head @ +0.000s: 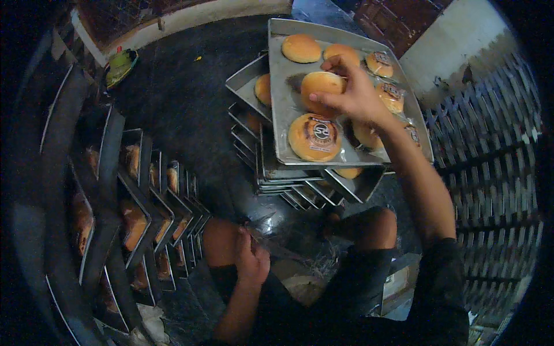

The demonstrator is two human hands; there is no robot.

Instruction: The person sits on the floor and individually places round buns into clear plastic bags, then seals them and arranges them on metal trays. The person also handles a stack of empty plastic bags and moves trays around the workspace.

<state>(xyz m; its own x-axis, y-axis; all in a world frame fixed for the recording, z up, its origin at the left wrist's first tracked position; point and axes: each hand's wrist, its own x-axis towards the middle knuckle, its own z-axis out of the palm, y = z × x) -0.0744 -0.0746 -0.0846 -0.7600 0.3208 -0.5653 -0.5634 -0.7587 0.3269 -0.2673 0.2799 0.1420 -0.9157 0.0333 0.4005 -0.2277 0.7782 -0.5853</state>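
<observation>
My right hand (355, 93) grips a round golden bun (320, 88) between thumb and fingers, lifted above a metal baking tray (283, 149). An unwrapped bun (301, 48) lies at that tray's far left, with a second bun (342, 54) beside it, partly behind my fingers. Nearest me is a bun in clear printed wrap (315, 137). Several wrapped buns (391, 97) line the right side, some partly hidden by my forearm. Low over my lap, my left hand (253, 261) is curled around a thin, pointed, blade-like thing (263, 220), too dark to name exactly.
Beneath the top tray, more trays (249, 84) are stacked at crossed angles, some with buns. To the left rises another crosswise stack of trays (134, 216) holding baked goods. A slatted rack or stack (489, 173) stands at right. A green object (120, 69) rests on the dark floor.
</observation>
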